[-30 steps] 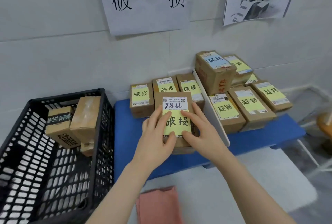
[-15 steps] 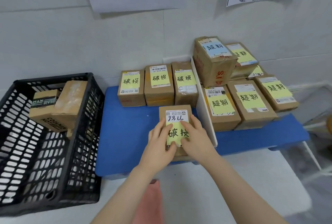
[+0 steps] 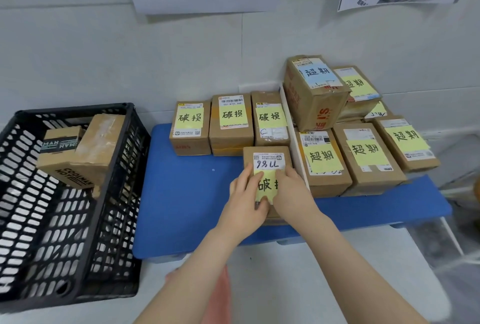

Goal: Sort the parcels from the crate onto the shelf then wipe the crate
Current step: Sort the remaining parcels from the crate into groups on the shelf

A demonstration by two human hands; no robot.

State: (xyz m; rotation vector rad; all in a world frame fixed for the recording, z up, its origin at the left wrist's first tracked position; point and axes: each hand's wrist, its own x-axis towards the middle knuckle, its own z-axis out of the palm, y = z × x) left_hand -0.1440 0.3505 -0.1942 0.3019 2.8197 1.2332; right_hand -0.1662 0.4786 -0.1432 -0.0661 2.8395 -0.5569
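Both hands on one parcel (image 3: 268,161) lying flat on blue shelf (image 3: 187,194), directly ahead. Left hand (image 3: 245,200) on its left half, fingers laid over yellow note; right hand (image 3: 292,194) on right half, fingers curving over right edge. Parcel's long axis runs away from person, toward wall. White divider (image 3: 293,142) just right of it. Three like-labelled parcels (image 3: 231,123) in row behind, small gap between. Crate (image 3: 78,194) well left, left hand nearer; two boxes (image 3: 78,149) left inside.
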